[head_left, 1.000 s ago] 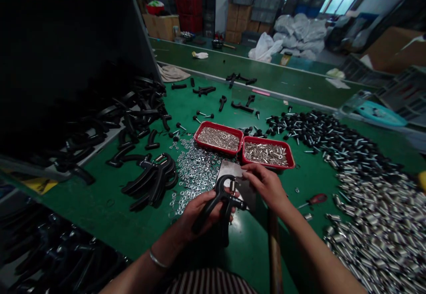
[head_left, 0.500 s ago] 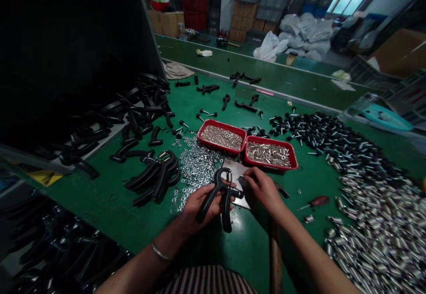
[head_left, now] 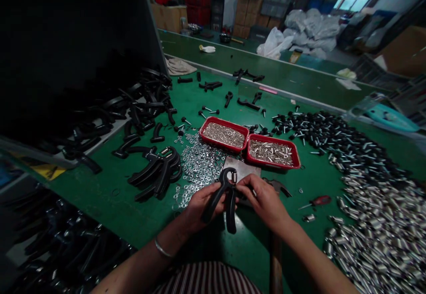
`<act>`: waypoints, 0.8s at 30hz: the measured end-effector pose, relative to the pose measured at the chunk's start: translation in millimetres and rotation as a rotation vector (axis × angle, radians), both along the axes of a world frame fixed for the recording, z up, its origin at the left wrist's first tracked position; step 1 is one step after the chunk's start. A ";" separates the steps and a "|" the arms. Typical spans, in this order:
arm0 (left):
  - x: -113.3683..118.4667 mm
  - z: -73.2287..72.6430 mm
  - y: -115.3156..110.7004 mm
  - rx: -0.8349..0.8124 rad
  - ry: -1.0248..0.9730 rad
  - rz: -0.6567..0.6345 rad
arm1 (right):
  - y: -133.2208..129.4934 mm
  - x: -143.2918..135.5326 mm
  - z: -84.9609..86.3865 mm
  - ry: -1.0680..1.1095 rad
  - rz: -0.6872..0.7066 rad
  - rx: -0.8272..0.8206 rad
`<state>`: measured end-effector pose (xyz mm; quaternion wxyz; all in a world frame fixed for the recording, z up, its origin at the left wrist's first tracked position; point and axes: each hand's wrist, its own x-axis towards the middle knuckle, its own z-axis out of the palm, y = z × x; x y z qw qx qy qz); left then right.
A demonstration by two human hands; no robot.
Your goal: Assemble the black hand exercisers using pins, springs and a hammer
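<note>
My left hand [head_left: 199, 205] is wrapped round a black hand grip [head_left: 211, 202] with two legs and a metal spring [head_left: 234, 177] near its top. My right hand [head_left: 262, 196] has its thumb and fingers pinched together at the grip's right side, by the spring; whatever is between the fingertips is hidden. Under the hands lies a metal plate [head_left: 242, 169]. A hammer [head_left: 276, 258] rests beneath my right wrist. Just behind the plate stand two red trays, the left one [head_left: 213, 144] with tiny metal parts, the right one [head_left: 273, 165] with small pins.
Loose nuts [head_left: 196, 165] and assembled grips [head_left: 159, 172] lie to the left, beside a large grey bin [head_left: 151, 27] of black handles. Black-headed bolts [head_left: 333, 134], springs [head_left: 376, 227] and a red screwdriver [head_left: 321, 200] are on the right.
My right hand has moved left, from just beside the grip with a small metal piece at its fingertips, to the grip itself. The view has shifted slightly.
</note>
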<state>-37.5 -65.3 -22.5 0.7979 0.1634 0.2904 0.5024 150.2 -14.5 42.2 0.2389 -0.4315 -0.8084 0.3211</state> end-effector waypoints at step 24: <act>1.9 17.1 0.6 -0.035 -0.072 -0.099 | -11.1 -3.7 -2.5 -0.253 0.016 0.216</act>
